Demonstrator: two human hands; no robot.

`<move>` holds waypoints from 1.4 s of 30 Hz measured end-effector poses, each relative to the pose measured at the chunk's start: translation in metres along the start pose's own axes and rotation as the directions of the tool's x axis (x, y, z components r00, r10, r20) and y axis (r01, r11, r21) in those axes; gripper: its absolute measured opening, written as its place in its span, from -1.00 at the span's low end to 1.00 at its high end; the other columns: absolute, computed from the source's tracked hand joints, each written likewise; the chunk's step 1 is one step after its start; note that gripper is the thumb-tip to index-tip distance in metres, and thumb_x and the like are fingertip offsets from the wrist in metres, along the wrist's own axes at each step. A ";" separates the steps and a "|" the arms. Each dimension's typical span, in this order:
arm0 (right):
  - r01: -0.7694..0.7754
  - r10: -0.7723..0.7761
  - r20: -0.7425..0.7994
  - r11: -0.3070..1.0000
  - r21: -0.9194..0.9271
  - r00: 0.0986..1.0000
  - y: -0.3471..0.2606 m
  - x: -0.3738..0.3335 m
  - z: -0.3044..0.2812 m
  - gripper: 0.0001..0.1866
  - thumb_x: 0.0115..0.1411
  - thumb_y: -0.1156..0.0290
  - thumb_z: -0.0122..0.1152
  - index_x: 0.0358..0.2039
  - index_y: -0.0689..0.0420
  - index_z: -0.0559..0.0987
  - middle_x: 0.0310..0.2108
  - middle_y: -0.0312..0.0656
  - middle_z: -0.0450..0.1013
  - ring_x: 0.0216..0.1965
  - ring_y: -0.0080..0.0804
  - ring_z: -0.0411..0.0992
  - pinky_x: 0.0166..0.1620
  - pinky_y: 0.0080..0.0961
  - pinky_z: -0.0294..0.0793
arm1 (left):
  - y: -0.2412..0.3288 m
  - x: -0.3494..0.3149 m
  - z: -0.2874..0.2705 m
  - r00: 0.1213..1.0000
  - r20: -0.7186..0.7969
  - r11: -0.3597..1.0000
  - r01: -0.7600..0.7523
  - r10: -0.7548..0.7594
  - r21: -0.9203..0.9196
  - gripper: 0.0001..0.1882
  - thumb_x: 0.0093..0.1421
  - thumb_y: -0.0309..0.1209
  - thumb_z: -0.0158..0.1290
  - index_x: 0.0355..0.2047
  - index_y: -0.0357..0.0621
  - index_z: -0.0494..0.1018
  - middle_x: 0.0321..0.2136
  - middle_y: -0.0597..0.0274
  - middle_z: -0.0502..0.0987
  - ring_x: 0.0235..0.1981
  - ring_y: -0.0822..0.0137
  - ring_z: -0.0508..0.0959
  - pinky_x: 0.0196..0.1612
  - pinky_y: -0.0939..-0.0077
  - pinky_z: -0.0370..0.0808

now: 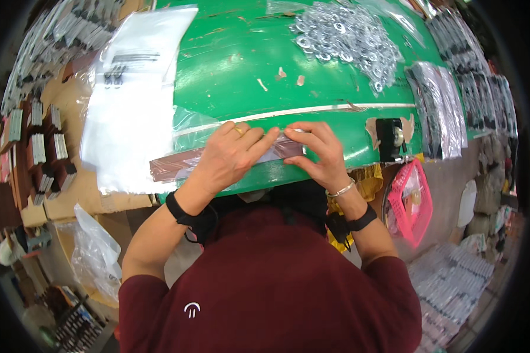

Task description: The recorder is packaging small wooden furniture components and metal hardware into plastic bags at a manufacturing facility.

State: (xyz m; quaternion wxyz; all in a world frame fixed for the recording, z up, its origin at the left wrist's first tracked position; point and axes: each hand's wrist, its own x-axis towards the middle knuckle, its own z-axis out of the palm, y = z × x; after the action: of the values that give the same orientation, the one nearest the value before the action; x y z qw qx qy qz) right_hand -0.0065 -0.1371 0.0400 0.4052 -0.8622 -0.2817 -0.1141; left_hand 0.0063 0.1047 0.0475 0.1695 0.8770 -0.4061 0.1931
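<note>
A long brown strip in a clear plastic bag (176, 165) lies along the near edge of the green table. Across its middle is my left hand (232, 152), fingers curled down on the plastic with the index fingertip toward the right end. There my right hand (317, 151) has its thumb below and fingers above, closed around the end of the bag. Both sets of fingertips are close together at the upper edge of the packet. What lies under my left palm is hidden.
A stack of clear plastic bags (132, 112) lies to the left. A pile of metal rings (347, 41) sits at the far right, with wrapped packets (436, 112) nearer. A black tape dispenser (390, 140) stands at the near edge, above a pink basket (407, 203).
</note>
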 end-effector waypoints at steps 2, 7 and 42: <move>0.000 0.000 -0.029 1.000 -0.002 1.000 0.001 -0.003 0.006 -0.48 -0.10 0.34 0.50 -0.04 0.03 0.63 -0.05 -0.22 0.51 -0.13 -0.19 0.45 -0.12 -0.32 0.49 | 0.004 -0.005 -0.005 1.000 -0.012 1.000 -0.018 0.018 0.021 -0.54 0.08 -0.40 0.20 0.05 -0.04 0.54 -0.25 0.33 0.60 -0.33 0.33 0.55 -0.28 0.40 0.40; -0.026 0.032 -0.128 0.999 0.046 0.991 0.002 -0.010 0.015 -0.49 -0.07 0.33 0.48 -0.02 -0.02 0.64 -0.01 -0.23 0.51 -0.11 -0.21 0.46 -0.09 -0.33 0.51 | 0.021 -0.006 -0.020 0.986 0.101 0.990 0.134 -0.130 -0.039 -0.39 0.01 -0.35 0.28 0.14 0.02 0.49 0.00 0.21 0.51 -0.11 0.25 0.51 -0.07 0.31 0.38; -0.620 0.458 -0.635 0.783 -0.044 0.623 0.078 -0.120 -0.136 -0.57 0.06 0.21 0.42 -0.12 0.10 0.52 -0.57 -0.36 0.51 -0.50 -0.48 0.44 -0.24 -0.43 0.37 | 0.114 0.141 0.086 0.984 -0.170 0.946 -0.001 -0.058 -0.325 -0.42 0.03 -0.44 0.27 0.14 0.02 0.50 -0.03 0.13 0.53 -0.10 0.09 0.47 -0.03 0.24 0.36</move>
State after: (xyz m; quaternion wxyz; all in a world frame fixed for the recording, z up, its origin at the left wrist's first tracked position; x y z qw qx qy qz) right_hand -0.0546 -0.3280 0.0268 0.3709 -0.8710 0.1509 -0.2847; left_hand 0.0190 -0.0953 0.0566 0.3491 0.8224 -0.4028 0.1988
